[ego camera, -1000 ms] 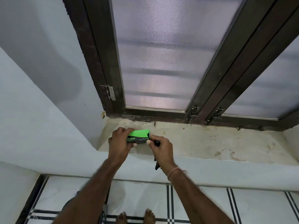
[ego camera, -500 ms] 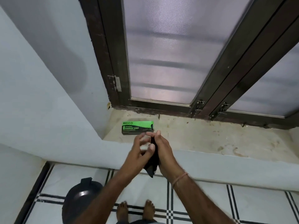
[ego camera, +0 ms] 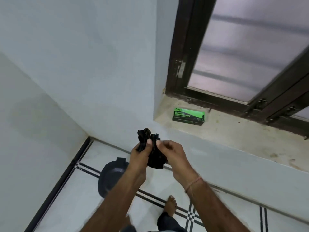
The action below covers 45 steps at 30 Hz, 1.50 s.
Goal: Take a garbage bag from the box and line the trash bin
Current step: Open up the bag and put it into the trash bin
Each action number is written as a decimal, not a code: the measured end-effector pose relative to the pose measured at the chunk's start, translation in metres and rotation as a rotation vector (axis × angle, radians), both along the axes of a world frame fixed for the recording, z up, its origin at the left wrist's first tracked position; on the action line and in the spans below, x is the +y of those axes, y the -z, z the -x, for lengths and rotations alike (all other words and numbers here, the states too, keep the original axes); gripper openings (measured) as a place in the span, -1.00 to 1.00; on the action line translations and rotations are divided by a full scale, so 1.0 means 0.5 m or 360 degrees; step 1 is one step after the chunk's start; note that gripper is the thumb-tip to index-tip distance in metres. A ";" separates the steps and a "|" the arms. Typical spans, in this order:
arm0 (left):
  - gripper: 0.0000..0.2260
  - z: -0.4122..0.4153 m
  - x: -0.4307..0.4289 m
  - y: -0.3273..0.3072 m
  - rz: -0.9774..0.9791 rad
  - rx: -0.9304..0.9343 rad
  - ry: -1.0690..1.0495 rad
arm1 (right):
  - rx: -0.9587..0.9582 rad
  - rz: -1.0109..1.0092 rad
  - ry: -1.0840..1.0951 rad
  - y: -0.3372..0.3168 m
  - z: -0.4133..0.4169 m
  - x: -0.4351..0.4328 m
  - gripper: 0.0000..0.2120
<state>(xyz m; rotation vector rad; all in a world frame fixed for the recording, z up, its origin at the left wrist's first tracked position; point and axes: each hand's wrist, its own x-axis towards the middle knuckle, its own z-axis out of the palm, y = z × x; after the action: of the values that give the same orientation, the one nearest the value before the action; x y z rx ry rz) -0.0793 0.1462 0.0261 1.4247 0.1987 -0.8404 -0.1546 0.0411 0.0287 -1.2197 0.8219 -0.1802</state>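
Note:
A crumpled black garbage bag (ego camera: 154,153) is held between both hands in front of me. My left hand (ego camera: 140,154) grips its left part with the thumb pressed on it. My right hand (ego camera: 173,154) pinches its right side. The green and black garbage bag box (ego camera: 189,116) lies flat on the window sill (ego camera: 234,131), up and to the right of my hands. The dark trash bin (ego camera: 111,177) stands on the floor below my left forearm, which hides part of it.
White walls meet in a corner at the left. A dark-framed window with frosted glass (ego camera: 242,52) rises behind the sill. The tiled floor (ego camera: 75,198) has black lines, and my bare foot (ego camera: 170,205) stands near the bin.
Both hands have pulled back from the box, which stays on the sill. The black bag went from a thin folded strip to a crumpled bunch. My view has swung left and down.

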 end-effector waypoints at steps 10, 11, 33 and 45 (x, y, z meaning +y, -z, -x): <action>-0.60 -0.112 0.316 0.034 0.0226 0.0233 -0.0149 | 0.0041 -0.0033 -0.0121 -0.005 -0.061 0.324 -0.61; -0.61 -0.125 0.365 0.038 0.0230 0.0245 -0.0105 | 0.0012 -0.0016 -0.0092 -0.006 -0.070 0.382 -0.66; -0.10 -0.228 0.741 0.011 -0.0647 -0.0832 0.0148 | -0.0332 -0.0145 0.0097 -0.121 -0.099 0.663 -0.69; -0.68 -0.184 0.662 -0.123 0.0458 -0.0537 0.0240 | -0.0280 -0.0032 -0.0131 -0.160 -0.092 0.664 -0.48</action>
<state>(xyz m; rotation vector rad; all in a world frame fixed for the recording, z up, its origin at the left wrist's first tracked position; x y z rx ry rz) 0.0127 0.4774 0.0876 1.2954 -0.2800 -0.7046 -0.1085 0.3733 0.1087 -1.1981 0.6183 -0.2086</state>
